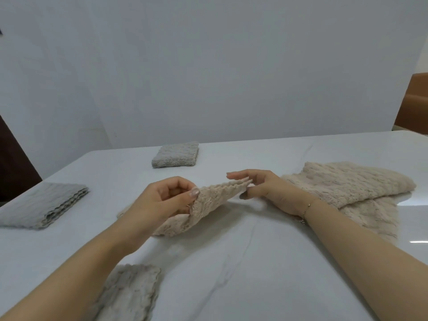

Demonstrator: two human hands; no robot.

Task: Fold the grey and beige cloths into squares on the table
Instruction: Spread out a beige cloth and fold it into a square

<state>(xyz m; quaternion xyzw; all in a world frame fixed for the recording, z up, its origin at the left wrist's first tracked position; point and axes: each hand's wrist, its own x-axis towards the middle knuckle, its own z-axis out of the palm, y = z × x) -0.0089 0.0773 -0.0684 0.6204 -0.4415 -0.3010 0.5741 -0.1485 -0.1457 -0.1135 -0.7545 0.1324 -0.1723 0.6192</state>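
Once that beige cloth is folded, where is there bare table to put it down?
Widest free patch: the near middle of the table, between the two forearms. Another lies at the far right, behind the unfolded beige cloth. A narrower gap sits between the far grey square and the left grey stack. Crowded: the centre, where both hands hold the cloth being folded.

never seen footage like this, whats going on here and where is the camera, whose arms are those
There is no machine here. One camera worn on a person's head looks down at their own arms. The left hand and right hand hold up a beige cloth by its upper edge, mid-fold, above a white table. Three folded cloths lie around it: a grey stack at left, a grey square further back, and one near cloth. A loose beige cloth waits at right.
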